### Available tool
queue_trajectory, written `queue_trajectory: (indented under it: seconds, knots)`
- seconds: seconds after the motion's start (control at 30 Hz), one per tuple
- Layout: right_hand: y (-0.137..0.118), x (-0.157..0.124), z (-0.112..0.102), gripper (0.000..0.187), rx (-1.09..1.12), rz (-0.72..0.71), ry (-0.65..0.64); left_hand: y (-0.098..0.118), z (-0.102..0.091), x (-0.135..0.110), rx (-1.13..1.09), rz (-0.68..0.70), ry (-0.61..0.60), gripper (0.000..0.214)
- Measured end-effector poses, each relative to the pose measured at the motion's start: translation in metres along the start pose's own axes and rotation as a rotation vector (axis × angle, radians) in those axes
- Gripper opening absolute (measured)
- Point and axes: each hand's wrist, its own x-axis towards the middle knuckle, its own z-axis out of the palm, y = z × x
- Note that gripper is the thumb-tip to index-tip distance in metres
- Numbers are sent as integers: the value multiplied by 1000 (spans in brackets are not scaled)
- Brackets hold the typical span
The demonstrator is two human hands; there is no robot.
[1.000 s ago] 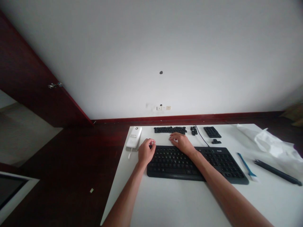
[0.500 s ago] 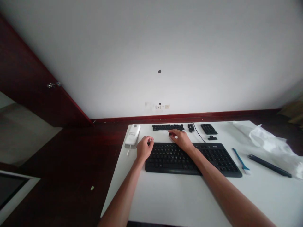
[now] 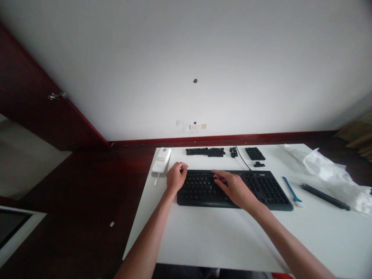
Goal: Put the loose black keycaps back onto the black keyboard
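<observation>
A black keyboard point(image 3: 270, 190) lies on the white table point(image 3: 221, 240). My left hand point(image 3: 175, 177) rests at the keyboard's left end with its fingers curled over the top corner. Over the middle keys is my right hand point(image 3: 236, 188), thumb and forefinger pinched together; what they hold, if anything, is too small to make out. Behind the keyboard lie loose black keycaps: a long row point(image 3: 205, 152), a small cluster point(image 3: 233, 152), a number block point(image 3: 255, 153) and a few more point(image 3: 258, 164).
A white power bank point(image 3: 161, 161) with a cord lies at the table's far left corner. Right of the keyboard are a blue brush point(image 3: 291, 189), a black pen-like tool point(image 3: 324, 196) and a crumpled white plastic bag point(image 3: 331, 174). Dark red floor lies to the left.
My right hand has come back from the loose keycap row behind the keyboard to over the keyboard's middle keys. The left hand stays at the left end.
</observation>
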Motion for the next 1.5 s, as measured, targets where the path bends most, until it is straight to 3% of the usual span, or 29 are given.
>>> queue_trajectory:
  seconds: [0.13,0.33,0.6,0.97,1.3,1.5]
  knots:
    - [-4,-22,6,23,-56,-69,-48,-1,1,0,10,-6,-2,16]
    - [5,-30,10,19,-154,-74,-23,-4,2,0,12,16,1,15]
    - [5,-20,6,22,-21,-52,-82,-4,2,0,21,23,1,15]
    - [5,-4,14,20,-108,-92,-148,-5,3,0,20,27,10,16]
    - [-2,7,10,19,-159,-3,-249,-4,3,0,24,19,5,15]
    - [-4,42,4,12,-58,210,-467,-4,2,1,8,6,-6,16]
